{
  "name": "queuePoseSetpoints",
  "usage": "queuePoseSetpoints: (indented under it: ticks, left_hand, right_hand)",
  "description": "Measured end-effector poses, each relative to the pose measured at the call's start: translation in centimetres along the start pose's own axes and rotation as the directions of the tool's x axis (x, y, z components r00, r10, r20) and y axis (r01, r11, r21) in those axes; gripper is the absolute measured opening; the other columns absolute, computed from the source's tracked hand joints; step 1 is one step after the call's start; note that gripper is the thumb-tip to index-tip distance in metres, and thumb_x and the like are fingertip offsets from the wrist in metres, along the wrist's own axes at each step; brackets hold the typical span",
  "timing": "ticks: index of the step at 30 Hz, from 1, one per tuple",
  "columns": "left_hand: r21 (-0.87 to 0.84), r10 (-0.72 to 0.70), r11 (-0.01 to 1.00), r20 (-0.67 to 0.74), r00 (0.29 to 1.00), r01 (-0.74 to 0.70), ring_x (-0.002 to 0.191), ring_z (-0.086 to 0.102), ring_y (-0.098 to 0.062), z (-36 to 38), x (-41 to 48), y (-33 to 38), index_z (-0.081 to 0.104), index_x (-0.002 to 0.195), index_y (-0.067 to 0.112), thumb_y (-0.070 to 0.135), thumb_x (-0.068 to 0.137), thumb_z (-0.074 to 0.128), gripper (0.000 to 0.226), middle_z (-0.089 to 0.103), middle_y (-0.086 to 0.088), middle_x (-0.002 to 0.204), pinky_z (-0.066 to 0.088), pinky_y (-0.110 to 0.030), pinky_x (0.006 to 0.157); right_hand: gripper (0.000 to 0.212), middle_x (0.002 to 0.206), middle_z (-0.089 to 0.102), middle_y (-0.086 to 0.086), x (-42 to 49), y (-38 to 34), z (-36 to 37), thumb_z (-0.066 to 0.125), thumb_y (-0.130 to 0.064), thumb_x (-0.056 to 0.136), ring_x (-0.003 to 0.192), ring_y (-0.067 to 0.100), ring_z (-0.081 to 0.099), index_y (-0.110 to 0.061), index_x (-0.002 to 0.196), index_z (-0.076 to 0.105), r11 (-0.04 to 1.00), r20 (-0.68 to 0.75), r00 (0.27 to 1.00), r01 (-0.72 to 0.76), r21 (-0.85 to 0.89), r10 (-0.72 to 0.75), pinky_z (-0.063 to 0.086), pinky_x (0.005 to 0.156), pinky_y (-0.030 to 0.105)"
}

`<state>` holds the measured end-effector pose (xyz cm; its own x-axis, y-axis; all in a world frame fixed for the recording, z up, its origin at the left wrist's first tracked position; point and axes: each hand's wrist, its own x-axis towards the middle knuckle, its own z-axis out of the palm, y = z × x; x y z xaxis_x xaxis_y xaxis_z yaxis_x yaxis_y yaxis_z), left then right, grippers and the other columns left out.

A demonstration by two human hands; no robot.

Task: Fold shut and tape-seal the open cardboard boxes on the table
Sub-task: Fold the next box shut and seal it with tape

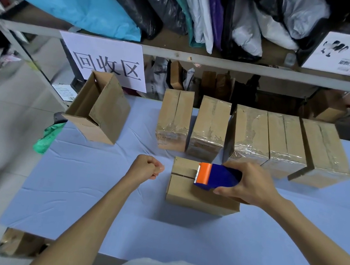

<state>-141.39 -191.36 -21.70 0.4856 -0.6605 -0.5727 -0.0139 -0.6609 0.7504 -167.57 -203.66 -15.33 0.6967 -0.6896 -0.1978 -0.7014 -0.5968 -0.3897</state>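
- The box sits near the front middle of the desk. Its flaps are folded shut and the seam runs left to right across the top.
- The right hand grips the dispenser, fingers and thumb wrapped round the blue body. The orange blade end rests on the seam.
- The left hand is curled into a fist just left of the box, apart from it, with nothing seen in it.
- The box looks light and stiff at its edges, but the flaps likely give near the seam. It may slide on the smooth desk cover under the dispenser's pull. A flat palm on top or against the left wall should steady it.
- Bare desk lies left and in front. The sealed boxes stand just behind, close to the right knuckles. An open box lies tipped at the back left, near the desk edge.
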Motion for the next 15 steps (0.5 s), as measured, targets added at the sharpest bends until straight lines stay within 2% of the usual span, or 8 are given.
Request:
queuePoseSetpoints:
  ticks: [7,10,15]
  left_hand:
    - [-0.021,-0.035,0.999,0.001,0.999,0.035,0.069,0.059,-0.015,0.5,0.4,-0.8,0.067,0.074,0.007,-0.006,0.087,0.058,0.020,0.065,-0.006,0.077,0.054,-0.022,0.065]
    - [-0.028,-0.072,0.997,0.003,0.997,0.072,0.066,0.057,-0.016,0.9,0.4,-0.9,0.068,0.076,0.005,-0.006,0.085,0.058,0.017,0.064,-0.007,0.076,0.050,-0.021,0.058]
    - [-0.097,-0.139,0.986,-0.004,0.990,0.138,0.057,0.055,-0.014,2.3,0.2,-1.2,0.067,0.072,0.008,-0.012,0.082,0.051,0.027,0.065,-0.010,0.073,0.041,-0.014,0.044]
  right_hand:
    - [0.077,0.111,0.068,-0.012,0.4,0.0,0.2,0.074,-0.072,0.059,0.100,0.013,0.060,-0.031,0.121,0.057,1.000,0.029,0.999,-0.013,-0.002,0.013,0.056,0.076,0.029]
    - [0.078,0.111,0.068,-0.011,0.5,0.0,0.2,0.073,-0.073,0.059,0.100,0.013,0.060,-0.030,0.122,0.057,1.000,0.041,0.999,-0.013,-0.007,0.013,0.056,0.075,0.029]
    - [0.080,0.114,0.067,-0.010,0.6,-0.3,0.2,0.074,-0.070,0.060,0.103,0.012,0.059,-0.028,0.125,0.056,1.000,0.042,0.999,-0.016,-0.023,0.017,0.054,0.075,0.024]
